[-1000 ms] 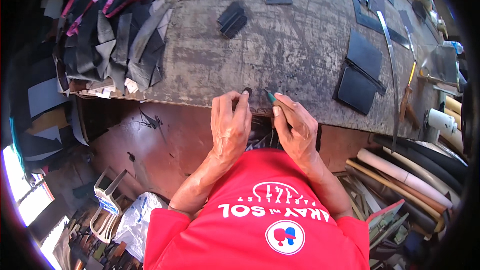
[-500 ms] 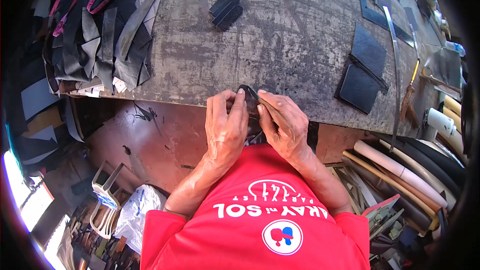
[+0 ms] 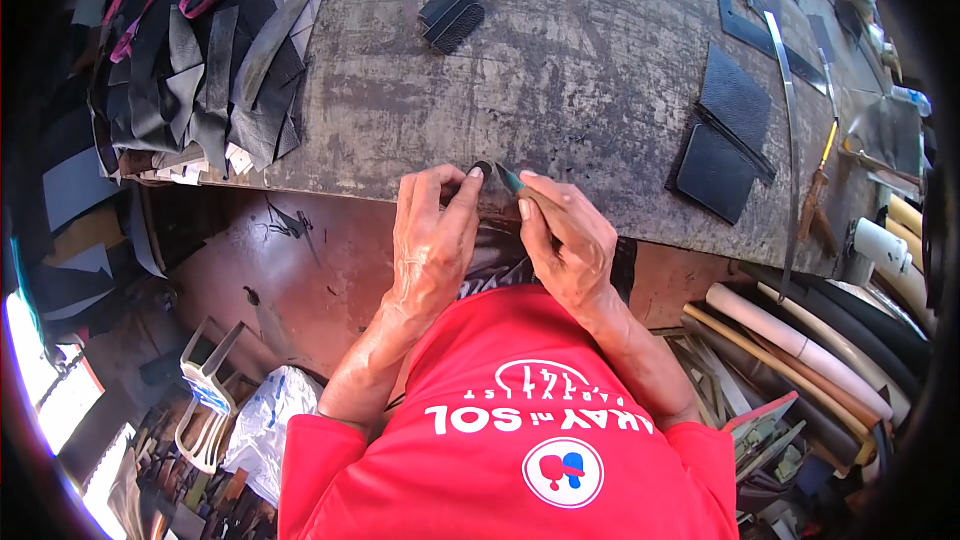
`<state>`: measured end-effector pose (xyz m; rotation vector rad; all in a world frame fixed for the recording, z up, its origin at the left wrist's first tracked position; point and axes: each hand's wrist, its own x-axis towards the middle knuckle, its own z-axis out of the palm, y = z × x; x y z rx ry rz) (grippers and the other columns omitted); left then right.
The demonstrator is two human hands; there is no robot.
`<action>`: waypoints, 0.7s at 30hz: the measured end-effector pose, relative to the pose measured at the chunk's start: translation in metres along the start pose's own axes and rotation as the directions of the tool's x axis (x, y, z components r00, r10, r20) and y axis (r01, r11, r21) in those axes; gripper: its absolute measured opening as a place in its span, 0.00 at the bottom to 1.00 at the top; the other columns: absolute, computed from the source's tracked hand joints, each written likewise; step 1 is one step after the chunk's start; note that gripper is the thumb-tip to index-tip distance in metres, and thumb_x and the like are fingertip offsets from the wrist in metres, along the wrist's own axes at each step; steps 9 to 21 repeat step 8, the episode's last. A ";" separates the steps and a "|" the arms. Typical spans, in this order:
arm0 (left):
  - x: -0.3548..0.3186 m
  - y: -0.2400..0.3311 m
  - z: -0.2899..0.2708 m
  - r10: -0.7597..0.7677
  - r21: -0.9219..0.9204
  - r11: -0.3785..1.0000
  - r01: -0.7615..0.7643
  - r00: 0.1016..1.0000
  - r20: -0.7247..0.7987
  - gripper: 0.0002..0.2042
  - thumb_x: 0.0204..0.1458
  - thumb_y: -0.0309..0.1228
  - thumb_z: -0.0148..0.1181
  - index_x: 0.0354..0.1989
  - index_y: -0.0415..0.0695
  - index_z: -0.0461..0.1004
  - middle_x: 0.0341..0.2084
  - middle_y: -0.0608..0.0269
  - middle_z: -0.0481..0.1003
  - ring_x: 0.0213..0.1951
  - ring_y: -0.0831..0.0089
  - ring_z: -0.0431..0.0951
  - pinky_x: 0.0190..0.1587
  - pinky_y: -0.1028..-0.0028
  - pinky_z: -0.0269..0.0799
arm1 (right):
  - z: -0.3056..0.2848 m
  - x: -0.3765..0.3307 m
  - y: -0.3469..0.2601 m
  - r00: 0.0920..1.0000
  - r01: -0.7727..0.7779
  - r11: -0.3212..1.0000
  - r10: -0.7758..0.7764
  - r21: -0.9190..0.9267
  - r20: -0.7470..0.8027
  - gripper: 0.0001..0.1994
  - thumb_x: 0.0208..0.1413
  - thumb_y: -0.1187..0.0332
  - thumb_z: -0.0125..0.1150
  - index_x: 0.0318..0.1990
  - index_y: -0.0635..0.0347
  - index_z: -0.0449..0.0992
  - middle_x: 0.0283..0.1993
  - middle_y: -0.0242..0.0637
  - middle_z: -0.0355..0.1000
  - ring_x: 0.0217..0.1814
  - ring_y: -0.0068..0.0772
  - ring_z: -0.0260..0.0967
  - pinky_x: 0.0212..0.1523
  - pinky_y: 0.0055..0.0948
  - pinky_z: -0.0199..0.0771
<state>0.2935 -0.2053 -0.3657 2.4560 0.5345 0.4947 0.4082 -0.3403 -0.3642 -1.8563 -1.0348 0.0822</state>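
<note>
At the near edge of the worktable (image 3: 380, 120), my left hand (image 3: 430, 235) pinches a small dark leather piece (image 3: 484, 168) between thumb and fingertips. Its rounded end shows; my fingers hide the rest. Close beside it, my right hand (image 3: 572, 240) is closed around a slim knife (image 3: 510, 180) with a pointed, greenish-grey blade. The blade tip points up and left toward the leather, with a narrow gap between them. Further in on the table lies a small stack of black leather pieces (image 3: 452, 15), rounded at their ends.
Dark leather strips (image 3: 215, 90) heap up at the left. Black leather panels (image 3: 716, 175) lie to the right, near a long metal ruler (image 3: 785, 80) and a yellow-handled tool (image 3: 831, 145). Material rolls (image 3: 800, 350) lean at the lower right; a pale plastic chair (image 3: 207, 390) stands lower left.
My left hand has shifted left with the leather piece, and a gap has opened between my hands. The knife blade, earlier against the leather, now shows apart from it.
</note>
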 end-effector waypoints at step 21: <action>-0.002 0.001 0.002 -0.005 0.006 1.000 0.005 1.000 0.005 0.21 0.48 0.13 0.67 0.53 0.40 0.81 0.43 0.56 0.74 0.42 0.59 0.75 0.44 0.64 0.75 | 0.008 -0.006 0.003 0.999 0.046 0.999 -0.046 0.011 -0.021 0.16 0.52 0.84 0.68 0.50 0.70 0.79 0.43 0.46 0.80 0.42 0.47 0.81 0.42 0.37 0.82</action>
